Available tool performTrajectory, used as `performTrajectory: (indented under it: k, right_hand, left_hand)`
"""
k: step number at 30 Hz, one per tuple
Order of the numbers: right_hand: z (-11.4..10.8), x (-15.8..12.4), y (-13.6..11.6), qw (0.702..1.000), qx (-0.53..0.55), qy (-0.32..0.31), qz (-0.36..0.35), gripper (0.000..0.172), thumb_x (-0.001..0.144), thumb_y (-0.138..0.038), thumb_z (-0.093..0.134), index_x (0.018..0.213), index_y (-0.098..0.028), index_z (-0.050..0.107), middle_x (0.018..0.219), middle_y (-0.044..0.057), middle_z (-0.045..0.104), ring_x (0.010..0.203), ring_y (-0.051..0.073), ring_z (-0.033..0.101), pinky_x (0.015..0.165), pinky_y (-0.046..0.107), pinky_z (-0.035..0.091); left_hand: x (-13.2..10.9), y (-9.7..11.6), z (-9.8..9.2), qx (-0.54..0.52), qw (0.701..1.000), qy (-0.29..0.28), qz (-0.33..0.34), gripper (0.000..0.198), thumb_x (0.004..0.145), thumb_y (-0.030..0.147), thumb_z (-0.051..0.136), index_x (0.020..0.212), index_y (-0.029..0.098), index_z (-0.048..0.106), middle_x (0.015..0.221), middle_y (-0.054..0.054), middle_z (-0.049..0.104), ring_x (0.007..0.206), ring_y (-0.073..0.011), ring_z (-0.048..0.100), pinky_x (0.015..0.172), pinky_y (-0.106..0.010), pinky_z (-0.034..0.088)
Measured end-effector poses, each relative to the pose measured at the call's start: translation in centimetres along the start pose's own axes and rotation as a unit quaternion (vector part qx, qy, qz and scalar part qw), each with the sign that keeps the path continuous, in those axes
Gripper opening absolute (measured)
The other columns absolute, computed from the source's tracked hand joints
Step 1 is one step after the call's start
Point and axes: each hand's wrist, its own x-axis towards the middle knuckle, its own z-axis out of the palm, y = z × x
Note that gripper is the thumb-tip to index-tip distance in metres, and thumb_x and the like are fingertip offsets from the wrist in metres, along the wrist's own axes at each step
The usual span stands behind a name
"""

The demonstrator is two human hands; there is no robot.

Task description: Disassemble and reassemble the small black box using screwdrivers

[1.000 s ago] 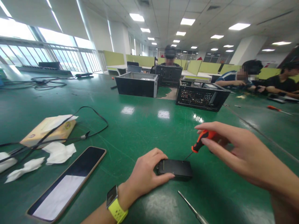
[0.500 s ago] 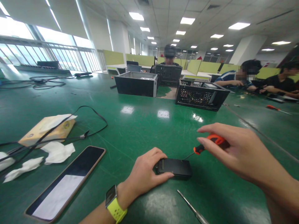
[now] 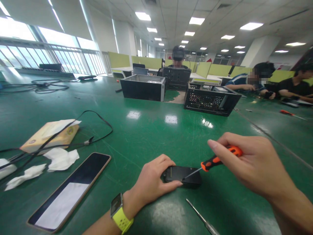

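My left hand (image 3: 155, 178) grips the left end of a small black rectangular box (image 3: 176, 172) on the green table, thumb along its near side and fingers on the far side. In my right hand (image 3: 254, 163) is an orange-and-black screwdriver (image 3: 212, 161), held by its handle. Its shaft slants down to the left, and the tip meets the box's top near my left thumb. A second, metal screwdriver-like tool (image 3: 200, 215) lies on the table just in front of the box; its lower end is cut off by the frame.
A phone (image 3: 70, 192) lies to the left, near crumpled tissues (image 3: 62, 159), a tissue pack (image 3: 52, 135) and a black cable (image 3: 97, 143). Computer cases (image 3: 141, 89) (image 3: 207, 101) stand farther back. Another orange screwdriver (image 3: 288, 113) lies at right, near seated people.
The screwdriver tip has moved from the box's far edge to its near edge, beside my left thumb. My right fingers have closed more around the handle. My left hand stays put.
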Motion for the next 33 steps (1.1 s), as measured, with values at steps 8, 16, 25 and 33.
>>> performTrajectory:
  k: [8,16,25,33]
  right_hand:
    - [1.1,0.0,0.0,1.0,-0.016,-0.007,-0.003,0.041,0.092,-0.041,0.052,0.056,-0.02,0.054,0.045,-0.005,0.045,0.04,0.009,0.038,0.046,0.025,0.028]
    - [1.1,-0.2,0.1,1.0,-0.019,0.005,-0.01,0.041,0.092,-0.041,0.052,0.056,-0.021,0.054,0.045,-0.005,0.044,0.039,0.009,0.037,0.046,0.025,0.028]
    - [-0.4,-0.3,0.1,0.992,0.068,-0.086,-0.067,0.018,0.09,-0.037,0.059,0.102,-0.024,0.065,0.087,0.001,0.072,0.07,0.015,0.066,0.062,0.025,0.049]
    - [-1.0,-0.8,0.0,0.994,0.046,-0.059,-0.079,0.024,0.09,-0.038,0.058,0.075,-0.023,0.069,0.064,-0.001,0.069,0.052,0.013,0.062,0.05,0.025,0.043]
  left_hand:
    - [0.0,0.1,-0.2,0.001,1.0,-0.004,-0.005,0.034,0.076,0.038,0.078,0.102,0.021,0.064,0.096,-0.004,0.064,0.087,-0.0207,0.062,0.075,-0.031,0.051]
    - [0.0,0.1,-0.2,0.007,1.0,-0.007,-0.003,0.033,0.077,0.039,0.077,0.102,0.021,0.064,0.098,-0.005,0.064,0.088,-0.0211,0.062,0.075,-0.031,0.051]
    - [0.0,0.0,-0.1,0.016,1.0,-0.007,-0.003,0.035,0.077,0.04,0.077,0.103,0.02,0.065,0.098,-0.005,0.064,0.088,-0.0213,0.063,0.075,-0.031,0.051]
    - [0.1,-0.2,0.0,0.024,1.0,-0.002,0.008,0.036,0.077,0.043,0.076,0.104,0.02,0.065,0.098,-0.005,0.065,0.088,-0.0213,0.063,0.076,-0.031,0.052]
